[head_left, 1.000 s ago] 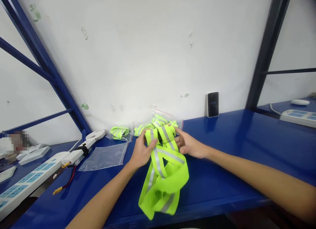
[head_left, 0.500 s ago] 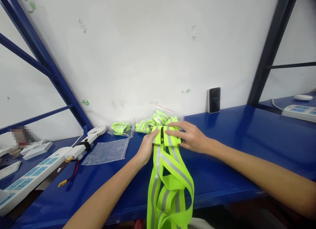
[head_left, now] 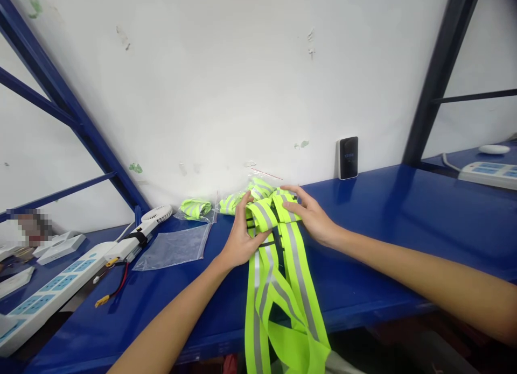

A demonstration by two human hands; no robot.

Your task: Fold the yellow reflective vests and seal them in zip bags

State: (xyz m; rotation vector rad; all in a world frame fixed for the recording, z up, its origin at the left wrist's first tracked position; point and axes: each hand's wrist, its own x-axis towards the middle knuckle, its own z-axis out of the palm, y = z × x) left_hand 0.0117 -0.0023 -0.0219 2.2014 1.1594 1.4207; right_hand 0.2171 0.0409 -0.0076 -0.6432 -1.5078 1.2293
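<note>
Yellow-green reflective straps (head_left: 301, 272) with grey stripes run up from below the table's front edge into a folded bunch between my hands. My left hand (head_left: 242, 234) grips the bunch's left side, thumb in front and fingers behind. On its right side, my right hand (head_left: 311, 212) is closed with thumb and fingers around the folds. Black pieces, perhaps sliders, show among the straps. Just behind lies a clear bag (head_left: 262, 187) with more folded straps in it. Farther left sits a smaller bagged strap bundle (head_left: 195, 208).
A flat clear zip bag (head_left: 173, 247) lies on the blue table (head_left: 375, 223), left of my arm. Beyond it are a white handheld fan (head_left: 157, 213), a power strip (head_left: 52, 288) and a red-black cable with yellow connectors (head_left: 117, 285). A small black-fronted device (head_left: 348, 157) stands by the wall.
My left hand has shifted its grip, its thumb now lower and across the front of the folds. The folded bunch has turned and split into two parts, and the hanging straps have spread rightward.
</note>
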